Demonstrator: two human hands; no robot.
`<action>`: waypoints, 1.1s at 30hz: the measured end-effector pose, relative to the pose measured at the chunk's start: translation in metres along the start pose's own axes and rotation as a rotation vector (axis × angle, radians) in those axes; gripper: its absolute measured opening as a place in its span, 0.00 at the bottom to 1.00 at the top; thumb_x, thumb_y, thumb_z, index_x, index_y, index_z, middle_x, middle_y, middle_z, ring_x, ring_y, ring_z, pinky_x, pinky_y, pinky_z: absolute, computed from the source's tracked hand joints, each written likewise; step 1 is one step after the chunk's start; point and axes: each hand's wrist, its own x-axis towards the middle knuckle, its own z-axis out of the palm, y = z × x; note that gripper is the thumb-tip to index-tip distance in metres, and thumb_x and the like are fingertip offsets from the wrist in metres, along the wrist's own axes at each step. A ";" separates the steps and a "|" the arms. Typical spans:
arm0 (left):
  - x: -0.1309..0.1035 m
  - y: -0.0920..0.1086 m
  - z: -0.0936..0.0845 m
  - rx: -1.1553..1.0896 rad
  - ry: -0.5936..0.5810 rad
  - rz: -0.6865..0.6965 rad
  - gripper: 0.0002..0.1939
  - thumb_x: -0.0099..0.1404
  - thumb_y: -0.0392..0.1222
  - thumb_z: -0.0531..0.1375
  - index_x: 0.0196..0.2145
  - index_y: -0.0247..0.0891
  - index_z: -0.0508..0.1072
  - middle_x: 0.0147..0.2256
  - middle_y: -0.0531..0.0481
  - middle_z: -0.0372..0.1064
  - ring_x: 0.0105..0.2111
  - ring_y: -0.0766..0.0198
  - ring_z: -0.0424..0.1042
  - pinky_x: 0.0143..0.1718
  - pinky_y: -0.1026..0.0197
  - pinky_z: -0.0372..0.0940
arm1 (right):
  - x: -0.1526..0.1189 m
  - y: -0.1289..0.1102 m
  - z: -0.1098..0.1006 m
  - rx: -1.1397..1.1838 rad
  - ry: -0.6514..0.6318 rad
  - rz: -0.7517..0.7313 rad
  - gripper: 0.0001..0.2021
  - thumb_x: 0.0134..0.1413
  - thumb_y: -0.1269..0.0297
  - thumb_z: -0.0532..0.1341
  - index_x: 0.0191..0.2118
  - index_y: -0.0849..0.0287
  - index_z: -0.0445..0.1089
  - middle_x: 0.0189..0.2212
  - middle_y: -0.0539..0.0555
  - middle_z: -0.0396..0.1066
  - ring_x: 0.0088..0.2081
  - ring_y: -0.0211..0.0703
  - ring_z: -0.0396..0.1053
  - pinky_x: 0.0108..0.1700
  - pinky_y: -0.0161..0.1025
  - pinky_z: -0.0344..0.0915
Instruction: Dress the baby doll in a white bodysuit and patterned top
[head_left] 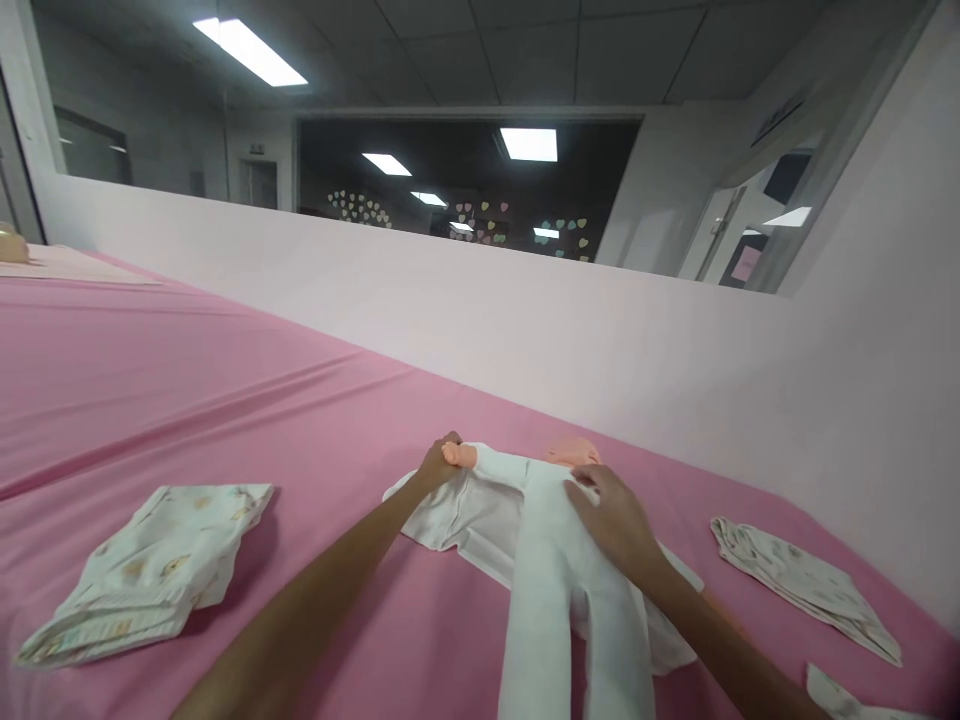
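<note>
A baby doll (pixel 544 560) with a white cloth-covered body and legs lies on its back, its head (pixel 574 452) at the far end and partly hidden. Under it a white garment (pixel 480 525) is spread out, showing on both sides. My left hand (pixel 441 464) is closed around the doll's outstretched arm near its small peach hand (pixel 459 455); some of my fingers are hidden behind it. On the doll's upper chest rests my right hand (pixel 616 515), thumb and fingers apart. A bit of the doll's other arm shows beneath my right forearm.
Pink sheeting (pixel 300 420) covers the surface, which meets a white wall (pixel 450 325) below a window. A folded patterned cloth (pixel 161 560) lies at left, another folded cloth (pixel 806 585) at right. A further white cloth (pixel 847 695) shows at the lower right edge.
</note>
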 end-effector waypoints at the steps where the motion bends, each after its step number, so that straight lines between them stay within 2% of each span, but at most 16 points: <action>1: 0.002 0.000 -0.004 0.002 -0.001 -0.008 0.18 0.68 0.48 0.58 0.50 0.34 0.69 0.47 0.46 0.68 0.42 0.58 0.71 0.42 0.53 0.70 | 0.008 -0.011 0.008 -0.044 -0.043 -0.096 0.16 0.57 0.56 0.53 0.47 0.57 0.69 0.49 0.58 0.72 0.51 0.51 0.67 0.51 0.45 0.62; 4: 0.007 0.001 -0.016 0.021 -0.030 -0.041 0.19 0.67 0.44 0.59 0.52 0.35 0.65 0.44 0.45 0.68 0.39 0.61 0.70 0.39 0.57 0.69 | 0.027 -0.035 0.035 -0.198 -0.224 -0.341 0.19 0.56 0.58 0.56 0.52 0.58 0.67 0.51 0.59 0.70 0.52 0.52 0.65 0.53 0.46 0.58; 6: 0.009 0.005 -0.023 0.035 -0.078 -0.059 0.21 0.63 0.41 0.60 0.53 0.36 0.63 0.43 0.46 0.69 0.38 0.62 0.70 0.38 0.60 0.68 | 0.037 -0.045 0.052 -0.304 -0.306 -0.416 0.20 0.56 0.56 0.58 0.52 0.59 0.66 0.49 0.60 0.71 0.48 0.53 0.67 0.50 0.47 0.58; 8: 0.009 0.010 -0.029 0.044 -0.147 -0.073 0.21 0.58 0.41 0.62 0.49 0.38 0.66 0.42 0.47 0.71 0.39 0.59 0.71 0.36 0.61 0.67 | 0.046 -0.050 0.065 -0.398 -0.327 -0.441 0.20 0.57 0.55 0.58 0.51 0.60 0.67 0.46 0.61 0.71 0.45 0.53 0.68 0.48 0.47 0.58; 10: 0.008 0.018 -0.035 0.043 -0.229 -0.081 0.17 0.55 0.43 0.63 0.42 0.38 0.71 0.38 0.48 0.73 0.37 0.57 0.72 0.35 0.61 0.67 | 0.053 -0.052 0.071 -0.452 -0.326 -0.455 0.17 0.59 0.54 0.57 0.49 0.60 0.67 0.45 0.61 0.72 0.44 0.52 0.68 0.46 0.45 0.57; 12: 0.006 0.026 -0.043 0.033 -0.290 -0.101 0.14 0.52 0.46 0.65 0.35 0.37 0.74 0.34 0.47 0.75 0.34 0.55 0.73 0.33 0.60 0.67 | 0.058 -0.050 0.072 -0.472 -0.319 -0.455 0.16 0.61 0.52 0.54 0.45 0.59 0.68 0.44 0.60 0.72 0.42 0.51 0.68 0.43 0.44 0.57; 14: 0.004 0.032 -0.052 0.002 -0.301 -0.147 0.15 0.50 0.49 0.66 0.32 0.37 0.75 0.31 0.47 0.75 0.33 0.54 0.74 0.33 0.59 0.67 | 0.063 -0.045 0.069 -0.481 -0.306 -0.434 0.18 0.64 0.49 0.51 0.42 0.58 0.68 0.41 0.59 0.72 0.39 0.49 0.68 0.40 0.42 0.57; 18: 0.004 0.041 -0.067 -0.213 -0.203 -0.185 0.15 0.51 0.48 0.66 0.33 0.36 0.75 0.33 0.44 0.76 0.34 0.55 0.74 0.33 0.60 0.67 | 0.069 -0.035 0.067 -0.466 -0.293 -0.412 0.23 0.65 0.44 0.46 0.45 0.56 0.67 0.39 0.58 0.72 0.38 0.48 0.68 0.38 0.41 0.56; 22: 0.006 0.049 -0.069 -0.333 -0.044 -0.148 0.17 0.57 0.46 0.61 0.43 0.36 0.71 0.43 0.42 0.73 0.38 0.58 0.74 0.35 0.61 0.68 | 0.069 -0.032 0.070 -0.455 -0.295 -0.414 0.24 0.66 0.45 0.43 0.49 0.55 0.66 0.39 0.58 0.72 0.37 0.48 0.68 0.38 0.40 0.56; 26: 0.004 0.061 -0.068 -0.304 0.061 -0.106 0.20 0.59 0.44 0.60 0.49 0.38 0.67 0.49 0.42 0.68 0.44 0.58 0.71 0.37 0.63 0.67 | 0.068 -0.035 0.072 -0.492 -0.310 -0.395 0.23 0.68 0.49 0.41 0.53 0.57 0.64 0.41 0.60 0.72 0.39 0.49 0.68 0.40 0.41 0.56; 29: -0.001 0.071 -0.070 -0.236 0.061 -0.058 0.19 0.60 0.43 0.58 0.49 0.40 0.66 0.48 0.43 0.68 0.43 0.59 0.71 0.37 0.63 0.66 | 0.068 -0.038 0.073 -0.506 -0.352 -0.365 0.24 0.68 0.51 0.40 0.57 0.57 0.62 0.43 0.62 0.71 0.42 0.51 0.67 0.43 0.43 0.56; 33: -0.005 0.076 -0.068 0.040 0.082 -0.020 0.16 0.62 0.41 0.55 0.48 0.40 0.66 0.49 0.44 0.68 0.45 0.59 0.70 0.40 0.62 0.65 | 0.068 -0.036 0.076 -0.524 -0.390 -0.378 0.24 0.67 0.50 0.42 0.59 0.56 0.61 0.45 0.63 0.70 0.45 0.54 0.66 0.47 0.46 0.56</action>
